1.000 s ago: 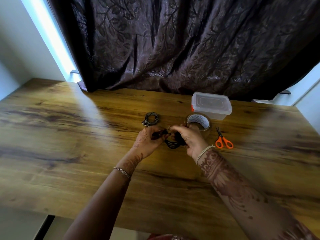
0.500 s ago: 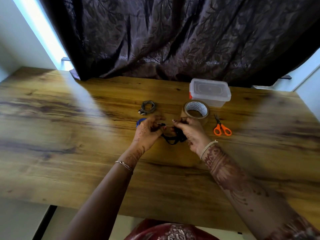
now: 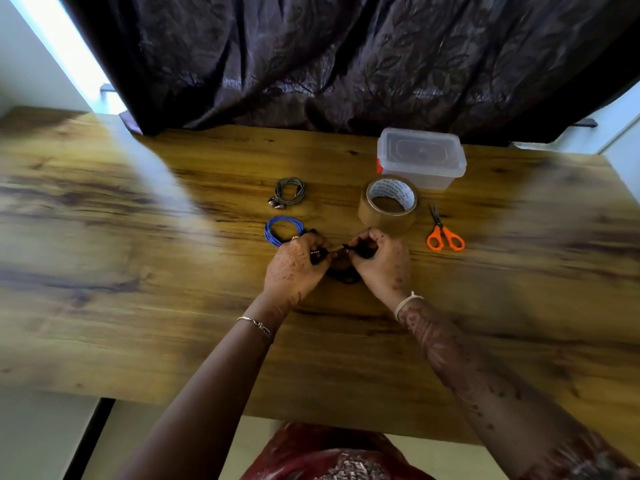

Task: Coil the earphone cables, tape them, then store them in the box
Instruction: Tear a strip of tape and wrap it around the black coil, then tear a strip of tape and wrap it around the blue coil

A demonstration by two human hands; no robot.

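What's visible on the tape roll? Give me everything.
The tape roll is wide brown packing tape on a white core with dark print inside, as it looks. It lies flat, hole up, on the wooden table, just in front of the clear lidded box and left of the orange scissors. No loose end shows. The right hand works right in front of it; its knuckles overlap the roll's near edge in view, so contact cannot be told.

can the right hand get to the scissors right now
Likely yes: the scissors lie right of the right hand with bare table between, though it now pinches the black cable.
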